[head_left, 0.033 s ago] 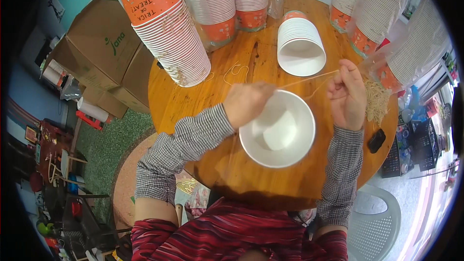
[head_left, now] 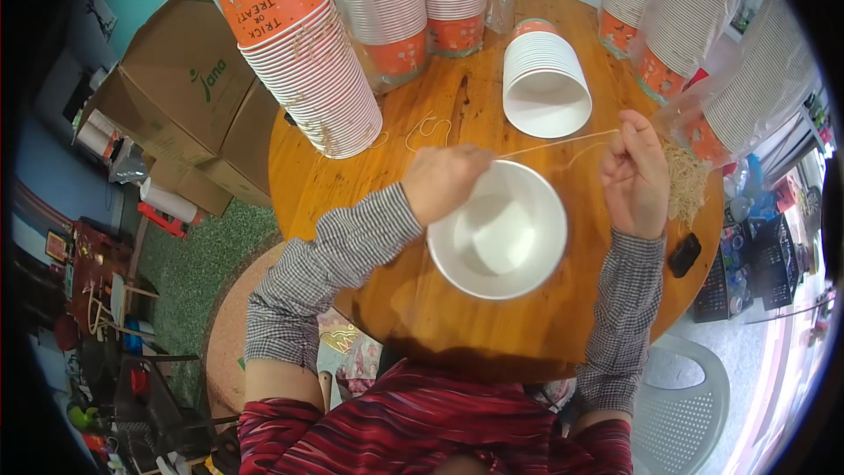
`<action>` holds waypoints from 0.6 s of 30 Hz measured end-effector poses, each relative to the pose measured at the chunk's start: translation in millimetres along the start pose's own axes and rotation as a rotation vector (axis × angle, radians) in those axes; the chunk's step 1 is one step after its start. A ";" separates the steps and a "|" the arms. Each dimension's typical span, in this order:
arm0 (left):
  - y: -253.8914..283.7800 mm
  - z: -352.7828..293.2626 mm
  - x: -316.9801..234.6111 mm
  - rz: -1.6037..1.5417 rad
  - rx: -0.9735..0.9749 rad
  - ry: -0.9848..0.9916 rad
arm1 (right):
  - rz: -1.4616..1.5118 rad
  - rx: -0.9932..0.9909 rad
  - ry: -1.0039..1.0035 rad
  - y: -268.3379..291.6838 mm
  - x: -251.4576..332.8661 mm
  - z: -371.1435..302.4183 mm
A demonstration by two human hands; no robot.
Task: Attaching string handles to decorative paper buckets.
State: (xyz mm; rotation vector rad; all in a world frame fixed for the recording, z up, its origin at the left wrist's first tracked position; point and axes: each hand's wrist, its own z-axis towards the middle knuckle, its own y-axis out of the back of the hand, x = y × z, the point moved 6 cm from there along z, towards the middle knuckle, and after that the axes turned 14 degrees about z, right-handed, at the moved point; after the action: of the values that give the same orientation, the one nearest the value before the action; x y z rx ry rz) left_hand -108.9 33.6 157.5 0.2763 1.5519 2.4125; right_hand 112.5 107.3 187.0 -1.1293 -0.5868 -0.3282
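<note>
A white paper tub point(head_left: 497, 277) stands mouth up on the wooden table in front of me. At its far-left rim my left hand point(head_left: 447, 180) is closed, and the tan string point(head_left: 563, 142) runs to its fingertips. Whether those fingers also grip the rim cannot be made out. The string stretches nearly straight above the tub's far side to my right hand point(head_left: 636, 176), raised to the right. That hand pinches the string between thumb and forefinger, its other fingers curled. A looser strand sags below the taut one.
Beyond the tub lies a short nested stack of white tubs point(head_left: 552, 101). A tall stack point(head_left: 308, 70) with strings on it leans at the left. Bagged stacks point(head_left: 387, 0) stand farther back and right. A string bundle point(head_left: 686, 180) and a black object point(head_left: 685, 255) lie right.
The tub has shifted slightly left and away from me, with my left hand moving a little left too. My right hand has moved slightly right, the string still between both hands.
</note>
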 end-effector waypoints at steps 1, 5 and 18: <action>-4.7 -2.5 7.0 0.000 0.000 -0.002 | 0.057 0.031 -0.084 4.1 1.7 -1.5; 16.6 -5.5 -2.7 -0.038 -0.261 -0.009 | 0.007 0.025 -0.248 2.1 -2.1 -29.9; 18.0 -80.0 -92.8 -1.359 0.366 0.161 | 0.082 0.085 -0.376 -30.6 -45.2 -106.3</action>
State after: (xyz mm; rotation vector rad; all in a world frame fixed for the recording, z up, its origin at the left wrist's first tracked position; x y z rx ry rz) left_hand -46.6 -71.9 139.2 -0.7083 1.4463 1.1004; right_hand 88.9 -4.2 151.2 -1.1366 -0.8738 -0.0168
